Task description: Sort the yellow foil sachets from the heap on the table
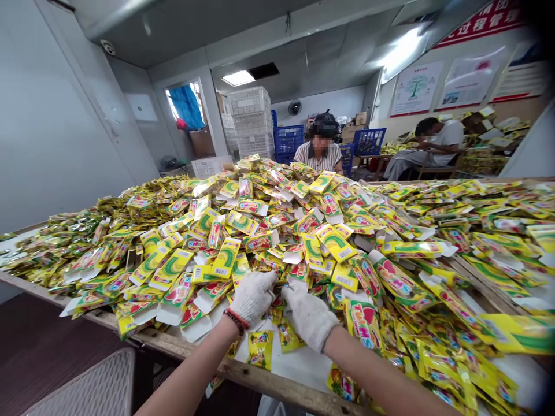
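Observation:
My left hand (252, 299), in a white knitted glove with a beaded bracelet at the wrist, is at the near edge of a big heap of small yellow cardboard boxes (226, 258). Its fingers are closed. Close beside it, my right hand (309, 313) wears the same kind of glove and has its fingers curled together. The fingertips of both hands almost meet, and whatever is between them is hidden. Just below the hands, shiny yellow sachets (260, 349) lie on the white tabletop (303, 365).
A wooden rim (277, 384) runs along the table's near side. More sachets (437, 364) lie at the right. Across the heap sits a person in a striped shirt (318, 155); another person (446, 138) sits farther right. White crates (251, 118) are stacked behind.

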`<state>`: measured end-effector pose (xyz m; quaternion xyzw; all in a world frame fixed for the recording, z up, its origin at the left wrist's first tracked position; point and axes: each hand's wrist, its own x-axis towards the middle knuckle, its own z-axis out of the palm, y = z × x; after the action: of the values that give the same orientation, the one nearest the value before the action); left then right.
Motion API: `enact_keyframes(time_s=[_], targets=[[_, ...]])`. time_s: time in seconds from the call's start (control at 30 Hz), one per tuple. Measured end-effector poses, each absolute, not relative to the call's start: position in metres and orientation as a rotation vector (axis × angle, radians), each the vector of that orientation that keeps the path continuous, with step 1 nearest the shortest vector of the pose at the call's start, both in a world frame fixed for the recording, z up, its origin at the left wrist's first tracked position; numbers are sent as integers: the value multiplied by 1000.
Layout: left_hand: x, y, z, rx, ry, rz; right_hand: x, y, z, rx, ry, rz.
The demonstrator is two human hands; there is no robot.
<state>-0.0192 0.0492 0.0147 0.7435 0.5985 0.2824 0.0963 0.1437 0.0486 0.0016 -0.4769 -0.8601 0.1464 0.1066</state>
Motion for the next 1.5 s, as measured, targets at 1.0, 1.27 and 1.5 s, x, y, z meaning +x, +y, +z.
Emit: enact_keyframes(time_s=[1.0, 1.27, 1.5], targets=[[23, -35, 5, 934, 1198, 1263, 188, 22, 15, -1130, -1763, 1284], [-8, -6, 13, 1842, 1811, 988, 186, 30, 14, -1210, -1711, 1468], [-89, 44, 43, 2560, 2218, 379, 183, 29, 25, -1185, -1554, 1558]])
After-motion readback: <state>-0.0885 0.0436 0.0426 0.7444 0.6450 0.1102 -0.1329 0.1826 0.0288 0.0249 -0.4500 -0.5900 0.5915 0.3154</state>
